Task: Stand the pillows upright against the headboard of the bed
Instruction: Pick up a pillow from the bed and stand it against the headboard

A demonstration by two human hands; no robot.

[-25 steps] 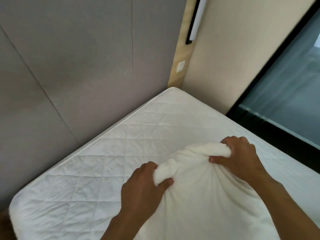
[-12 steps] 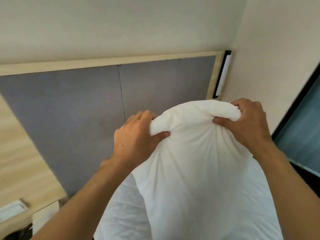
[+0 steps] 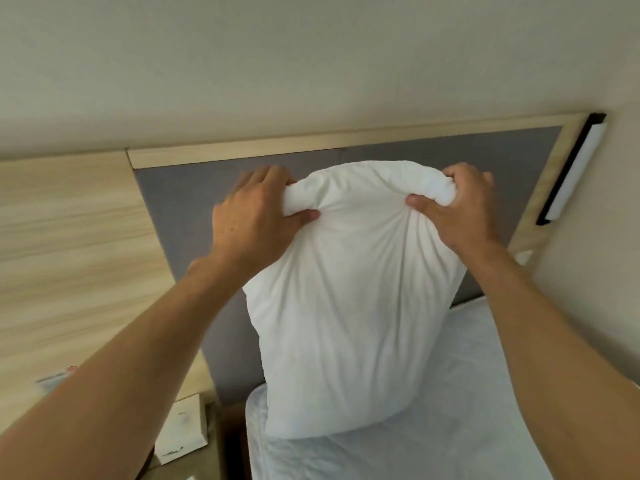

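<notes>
Both hands, left hand (image 3: 256,216) and right hand (image 3: 460,206), pinch the pillow's (image 3: 349,306) top corners. Since a moment ago it has risen higher against the grey headboard (image 3: 180,202), its bottom touching the mattress (image 3: 467,393).

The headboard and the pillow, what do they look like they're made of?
Headboard: grey matte panels, probably fabric or felt over board, with a visible seam and a pale wood-grain frame, possibly laminate. Pillow: white woven cloth, likely cotton, over soft filling; it bunches and wrinkles where the left hand and right hand pinch it.
</notes>
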